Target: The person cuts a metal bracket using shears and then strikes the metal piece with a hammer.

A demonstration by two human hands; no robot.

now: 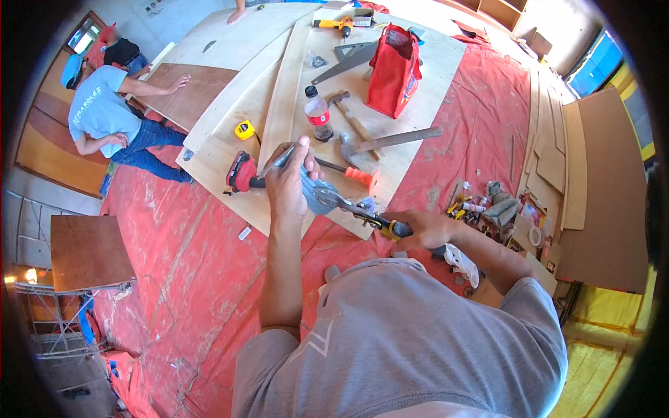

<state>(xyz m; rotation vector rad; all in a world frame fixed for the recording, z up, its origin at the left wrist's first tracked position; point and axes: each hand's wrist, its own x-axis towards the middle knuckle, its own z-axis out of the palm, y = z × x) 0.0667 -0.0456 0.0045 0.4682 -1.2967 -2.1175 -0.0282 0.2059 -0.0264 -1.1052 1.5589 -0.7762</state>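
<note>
My left hand (287,182) is raised in front of my chest, its fingers closed on a light-blue striped cloth (318,196). My right hand (420,230) grips the yellow-and-black handles of metal snips (368,216). The metal head of the snips lies against the cloth; whether its blades are parted I cannot make out. Just beyond on the wooden panel (293,136) are a red-and-black power tool (242,174), an orange-ended tool (361,180), a claw hammer (390,142) and another hammer (353,115).
On the panel also stand a plastic bottle (318,115), a yellow tape measure (244,129), a red bag (394,73), a hand saw (346,63) and a yellow drill (336,25). Scraps and tools (491,205) litter the red floor sheet (181,244). Two people (104,104) are at the left.
</note>
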